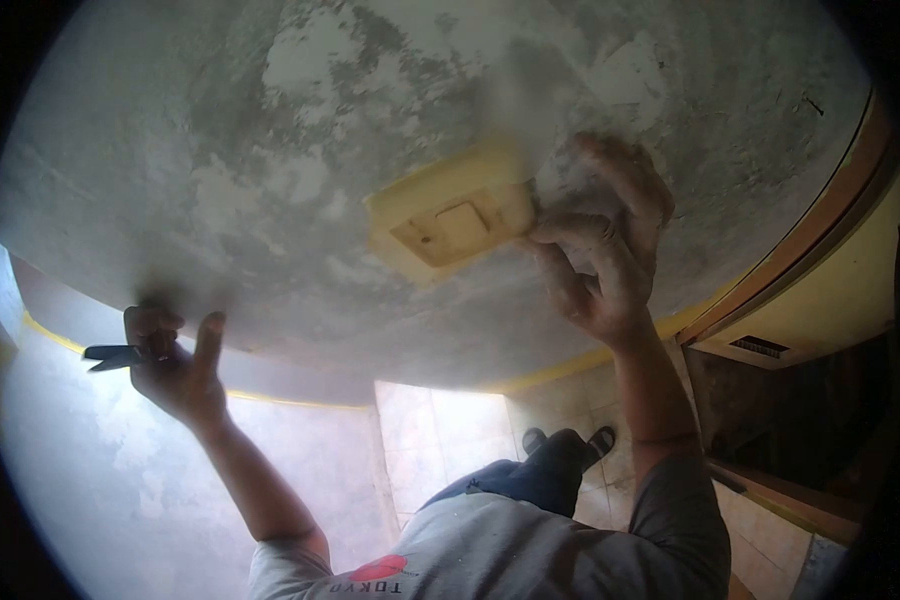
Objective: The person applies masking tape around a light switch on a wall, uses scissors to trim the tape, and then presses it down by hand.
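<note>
Head view shows your right hand raised against a patchy grey plastered surface, its grip closed on the right edge of a yellow rectangular block. Your thumb and forefinger pinch that edge, and the other fingers spread on the plaster just above and beside it. The block lies flat against the surface, tilted a little, with a square recess showing on the face turned toward you. Its upper edge is blurred.

Your left hand is well apart from the block, lower and to the left, close to where the grey surface meets a paler one. Its grip is clamped on a dark tool, whose pointed end sticks out to the left of the fist; the thumb stands up free. What kind of tool it is I cannot tell.

Around the hands, a yellow band runs along the border of the grey surface. Beyond it you can see a tiled floor, your dark trouser leg and sandal, and your grey shirt. A wooden frame runs along the right.
</note>
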The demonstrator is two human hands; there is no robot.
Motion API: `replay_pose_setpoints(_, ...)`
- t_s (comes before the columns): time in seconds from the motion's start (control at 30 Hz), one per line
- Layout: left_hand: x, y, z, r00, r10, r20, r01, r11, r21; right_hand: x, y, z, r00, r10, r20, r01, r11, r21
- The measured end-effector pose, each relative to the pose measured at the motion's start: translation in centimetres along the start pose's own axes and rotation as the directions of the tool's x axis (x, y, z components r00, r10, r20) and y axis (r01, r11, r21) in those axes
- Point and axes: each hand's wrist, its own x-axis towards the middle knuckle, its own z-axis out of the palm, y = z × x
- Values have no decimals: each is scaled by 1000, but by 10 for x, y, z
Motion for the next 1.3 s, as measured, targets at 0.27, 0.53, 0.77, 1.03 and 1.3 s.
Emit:
replay_pose_setpoints(0.27,-89,83,126,982,-191,-4,180,935,-307,2,-7,-6,995,93,-35,-94,995,-27)
replay_pose_setpoints(0.53,-81,100,173,954,-110,-278,83,991,-106,9,4,-13,996,78,-43,-78,997,8)
replay_pose_setpoints(0.77,-76,111,167,940,-180,-289,192,981,12,22,4,-26,996,91,6,-90,992,-83)
replay_pose_setpoints(1.03,-63,134,154,887,-443,-132,424,893,-149,13,12,-19,996,78,-45,-80,995,-56)
replay_pose_setpoints(1.3,-58,143,158,861,-483,-159,453,870,-193,26,-4,-14,985,162,64,-158,986,-59)
